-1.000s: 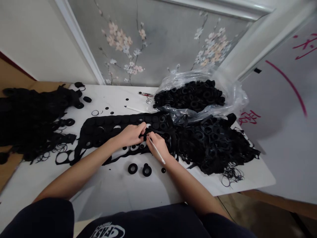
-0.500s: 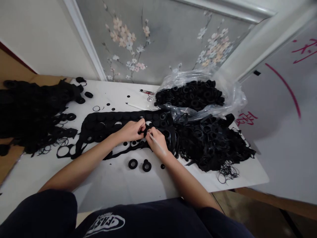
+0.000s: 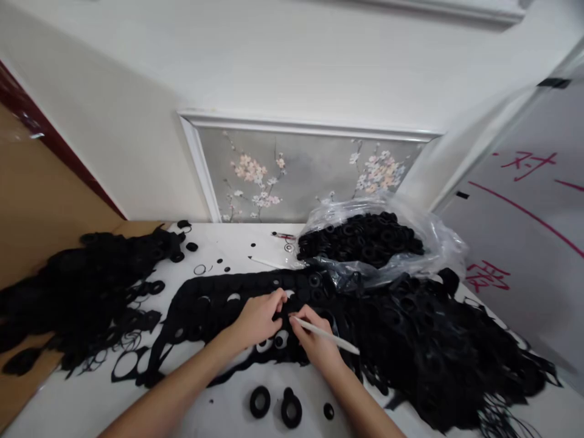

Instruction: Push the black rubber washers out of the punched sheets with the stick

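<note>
Rings (image 3: 360,240) bagged, some punched out of sheet (image 3: 196,310), others still seated; left grip (image 3: 258,319) pressed on sheet, right grip (image 3: 314,340) pinching stick (image 3: 331,336).

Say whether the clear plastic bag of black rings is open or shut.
Open: the clear plastic bag lies spread back, its black rings heaped uncovered.

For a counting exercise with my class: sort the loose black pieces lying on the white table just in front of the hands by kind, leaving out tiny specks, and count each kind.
Black rings: 2
Small black discs: 1
Total: 3
</note>
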The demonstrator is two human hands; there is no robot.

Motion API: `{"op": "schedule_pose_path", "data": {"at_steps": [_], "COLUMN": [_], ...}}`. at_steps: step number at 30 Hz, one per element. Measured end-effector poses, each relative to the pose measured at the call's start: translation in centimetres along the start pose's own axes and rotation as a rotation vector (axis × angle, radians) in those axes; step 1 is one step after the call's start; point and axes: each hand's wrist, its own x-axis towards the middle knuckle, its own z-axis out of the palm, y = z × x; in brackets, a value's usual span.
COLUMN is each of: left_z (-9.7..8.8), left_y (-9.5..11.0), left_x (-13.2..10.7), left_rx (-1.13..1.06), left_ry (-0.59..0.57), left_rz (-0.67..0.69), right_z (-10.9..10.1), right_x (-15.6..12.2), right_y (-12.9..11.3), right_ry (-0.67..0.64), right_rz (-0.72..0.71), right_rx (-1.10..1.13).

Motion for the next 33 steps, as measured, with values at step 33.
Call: {"op": "schedule_pose_path", "data": {"at_steps": [33], "left_z": [1.0], "left_y": [-1.3], "left_x": [0.0], "left_rx": [-0.25], "left_ry": [0.084], "left_rz": [-0.022], "right_z": [-2.7], "right_x": [-0.1], "right_y": [-1.4], "right_ry": [0.136], "right_rz": [0.187], "right_rx": [0.586]}}
